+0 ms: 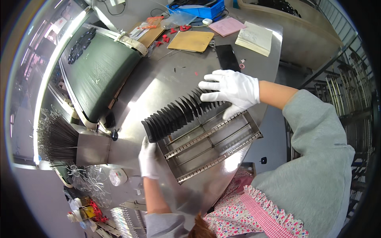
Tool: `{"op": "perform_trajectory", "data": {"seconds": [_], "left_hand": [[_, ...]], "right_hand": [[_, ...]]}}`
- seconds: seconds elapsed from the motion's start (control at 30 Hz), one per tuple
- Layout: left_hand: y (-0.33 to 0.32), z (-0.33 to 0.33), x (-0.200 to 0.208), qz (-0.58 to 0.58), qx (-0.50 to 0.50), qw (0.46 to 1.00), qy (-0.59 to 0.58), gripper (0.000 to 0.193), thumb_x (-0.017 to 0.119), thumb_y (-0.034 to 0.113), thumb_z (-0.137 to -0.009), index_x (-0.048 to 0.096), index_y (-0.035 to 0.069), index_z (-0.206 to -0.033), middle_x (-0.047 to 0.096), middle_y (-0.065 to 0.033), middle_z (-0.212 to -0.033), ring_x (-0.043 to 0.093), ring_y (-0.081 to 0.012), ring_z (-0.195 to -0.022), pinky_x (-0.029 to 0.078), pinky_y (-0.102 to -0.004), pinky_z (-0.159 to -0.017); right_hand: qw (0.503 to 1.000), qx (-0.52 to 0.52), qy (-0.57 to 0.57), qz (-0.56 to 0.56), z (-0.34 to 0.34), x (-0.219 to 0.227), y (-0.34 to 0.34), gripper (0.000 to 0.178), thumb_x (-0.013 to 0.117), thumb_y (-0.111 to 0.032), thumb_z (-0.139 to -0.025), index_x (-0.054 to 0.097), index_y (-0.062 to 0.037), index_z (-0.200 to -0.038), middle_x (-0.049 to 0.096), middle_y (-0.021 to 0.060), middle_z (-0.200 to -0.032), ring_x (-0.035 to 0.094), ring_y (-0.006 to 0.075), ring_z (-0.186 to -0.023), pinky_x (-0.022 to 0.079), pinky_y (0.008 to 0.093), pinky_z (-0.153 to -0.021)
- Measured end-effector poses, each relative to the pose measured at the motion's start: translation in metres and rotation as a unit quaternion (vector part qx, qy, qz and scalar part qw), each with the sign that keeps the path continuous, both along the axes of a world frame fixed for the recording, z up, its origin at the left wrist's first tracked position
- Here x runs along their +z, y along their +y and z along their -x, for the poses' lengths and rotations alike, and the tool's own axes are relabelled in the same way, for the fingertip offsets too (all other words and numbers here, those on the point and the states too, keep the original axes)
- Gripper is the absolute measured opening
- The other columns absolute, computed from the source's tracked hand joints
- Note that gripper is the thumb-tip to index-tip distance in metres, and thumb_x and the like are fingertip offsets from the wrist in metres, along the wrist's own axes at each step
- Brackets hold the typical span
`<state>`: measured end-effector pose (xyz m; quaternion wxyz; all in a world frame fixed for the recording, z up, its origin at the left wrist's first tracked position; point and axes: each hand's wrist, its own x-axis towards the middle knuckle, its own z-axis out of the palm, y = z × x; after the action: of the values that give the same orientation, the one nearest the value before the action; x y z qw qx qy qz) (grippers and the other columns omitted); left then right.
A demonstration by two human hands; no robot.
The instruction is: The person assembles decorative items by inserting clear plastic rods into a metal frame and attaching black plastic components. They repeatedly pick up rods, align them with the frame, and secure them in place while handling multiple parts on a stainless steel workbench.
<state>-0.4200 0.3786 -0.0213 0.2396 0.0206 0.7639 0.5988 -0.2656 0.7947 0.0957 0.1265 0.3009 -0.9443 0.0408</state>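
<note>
A metal rack [213, 145] with slotted rails lies tilted on the steel table. Along its far side stands a row of thin, curved black plates [170, 117], set close together like fins. My white-gloved right hand [232, 90] reaches over the right end of this row, fingers spread and thumb down toward the slotted rail; it covers some plates. At the rack's left end is my left hand [148, 160], also gloved in white, with its fingers together against the frame beside the first plate. Part of its grip is hidden by the rack.
A green-topped conveyor [107, 67] stands left. Below it is a metal box [93, 148] full of thin wire rods. A black phone [228, 58], tan folder [191, 41], open notebook [255, 38], pink paper [227, 26] and blue bin [196, 10] sit at the back.
</note>
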Motion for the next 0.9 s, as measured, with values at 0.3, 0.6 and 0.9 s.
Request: {"op": "perform_trajectory", "data": {"seconds": [0.3,0.6,0.9], "left_hand": [[0.046,-0.026,0.0,0.058,0.038,0.985,0.157,0.044,0.07,-0.007,-0.088,0.063,-0.003,-0.132,0.072,-0.0096,-0.12,0.067,-0.0148,-0.1,0.051,-0.0284,-0.093],[0.059,-0.056,0.021,0.384,0.012,0.872,0.302,0.023,0.064,0.028,-0.091,0.072,0.012,-0.106,0.073,-0.0175,-0.1,0.069,-0.0381,-0.096,0.053,-0.046,-0.087],[0.065,-0.062,0.011,0.336,0.051,0.915,0.216,0.068,0.062,0.027,-0.088,0.047,0.002,-0.15,0.069,-0.0199,-0.121,0.069,-0.0388,-0.102,0.052,-0.0462,-0.095]], "right_hand": [[0.957,-0.223,-0.176,0.052,0.049,-0.008,0.006,0.067,0.047,-0.066,-0.098,0.058,-0.013,-0.137,0.072,0.0142,-0.114,0.069,0.0388,-0.099,0.055,0.0467,-0.085],[0.98,-0.159,0.077,0.089,0.002,-0.024,-0.017,0.069,0.081,-0.042,-0.075,0.061,-0.0058,-0.13,0.066,0.0152,-0.114,0.064,0.0342,-0.105,0.05,0.045,-0.094],[0.957,-0.147,0.249,0.033,0.011,0.001,-0.073,0.051,0.074,-0.022,-0.086,0.059,-0.0023,-0.131,0.059,0.0213,-0.129,0.054,0.0453,-0.112,0.045,0.0523,-0.1]]}}
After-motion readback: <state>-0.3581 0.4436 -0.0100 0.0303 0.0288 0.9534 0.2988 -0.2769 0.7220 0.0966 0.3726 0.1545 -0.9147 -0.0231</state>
